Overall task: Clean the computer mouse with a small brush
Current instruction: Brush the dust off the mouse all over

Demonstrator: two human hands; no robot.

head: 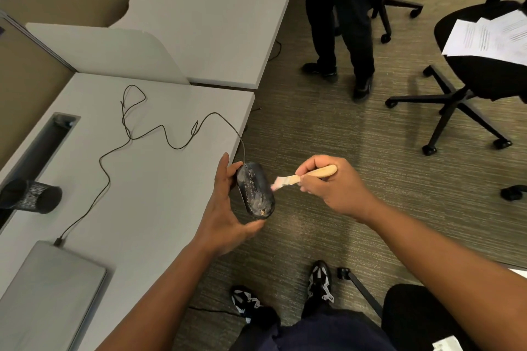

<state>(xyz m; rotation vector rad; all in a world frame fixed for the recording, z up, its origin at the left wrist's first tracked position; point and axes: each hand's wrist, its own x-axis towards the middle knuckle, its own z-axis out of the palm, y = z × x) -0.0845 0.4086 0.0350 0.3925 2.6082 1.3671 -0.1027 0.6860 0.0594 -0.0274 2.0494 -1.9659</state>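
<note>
Grey laptop (51,288) lay shut at the near left of the bench (159,185), a black mesh cup (31,196) tipped on its side beyond it. The black cable (125,134) looped across the bench and ran off its edge to the mouse (255,191). And there it was, dusty, held off the bench over the carpet, the left hand (225,214) gripping it, thumb below and fingers curled behind. Just right, the small brush (302,178) had its pale bristles at the mouse's right edge, the right hand (328,185) with fingers pinching the wooden handle. Far right, papers (490,37) sat on an office chair (484,77).
</note>
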